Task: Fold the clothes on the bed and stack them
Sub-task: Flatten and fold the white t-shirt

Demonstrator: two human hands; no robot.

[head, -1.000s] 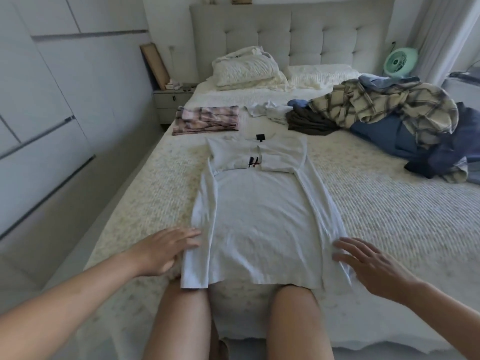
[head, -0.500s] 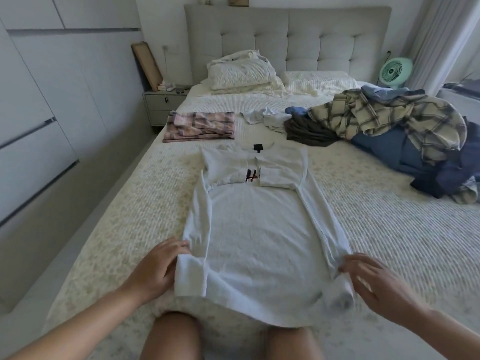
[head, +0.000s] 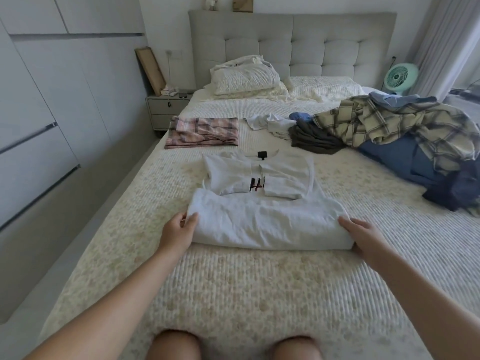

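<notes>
One pink plaid garment (head: 202, 133) lies folded at the far left of the bed (head: 233, 294), the white T-shirt (head: 262, 203) at mid-bed is half folded, its hem pinched by the left hand (head: 179, 231) and right hand (head: 363, 239), and the pile (head: 394, 131) at far right is judged still unfolded.

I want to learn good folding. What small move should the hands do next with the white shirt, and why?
Probably carry the held hem of the white shirt forward up to its collar: both hands grip the half-folded bottom, and the sleeves are already tucked in.
</notes>
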